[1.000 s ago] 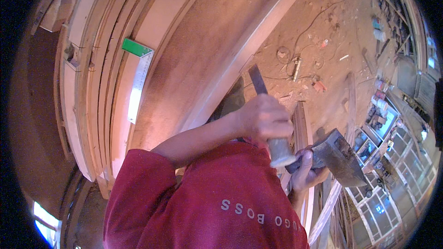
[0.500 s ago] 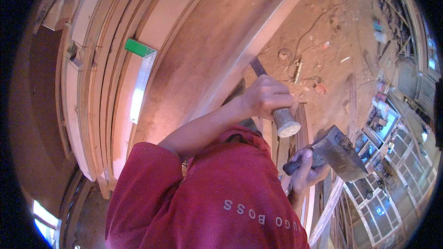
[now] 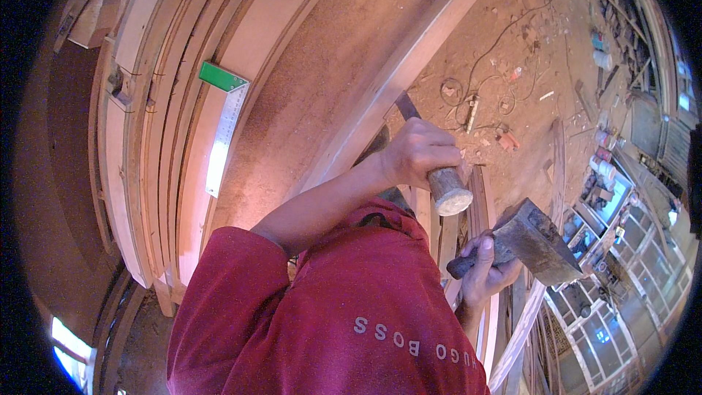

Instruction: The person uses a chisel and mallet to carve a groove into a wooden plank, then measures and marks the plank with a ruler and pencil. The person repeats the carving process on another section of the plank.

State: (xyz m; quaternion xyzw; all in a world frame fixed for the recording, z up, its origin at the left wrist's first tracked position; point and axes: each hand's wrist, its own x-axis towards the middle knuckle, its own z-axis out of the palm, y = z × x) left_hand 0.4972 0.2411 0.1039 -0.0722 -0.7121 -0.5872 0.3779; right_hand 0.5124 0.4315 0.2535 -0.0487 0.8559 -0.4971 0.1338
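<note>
My left hand (image 3: 424, 150) is wrapped around the wooden handle of a chisel (image 3: 449, 194). Its flat, dark blade points up and left, the tip at the edge of a long wooden board (image 3: 351, 117); whether it bites into the wood, I cannot tell. Lower and to the right, my right hand (image 3: 488, 274) grips a mallet (image 3: 547, 245) by its short dark handle. The mallet's blocky, worn head is tilted and stands apart from the round, pale butt of the chisel. A try square (image 3: 225, 117) with a green stock and metal blade lies on the timbers to the left.
Several long timbers (image 3: 164, 153) lie side by side on the left. Beyond the board, a dirt floor (image 3: 504, 51) carries a cable, wood scraps and litter. At the right are an open tray of tools (image 3: 585, 227) and pale lattice frames (image 3: 607, 329).
My left hand and the chisel have shifted very slightly up and left. The mallet in my right hand has hardly moved.
</note>
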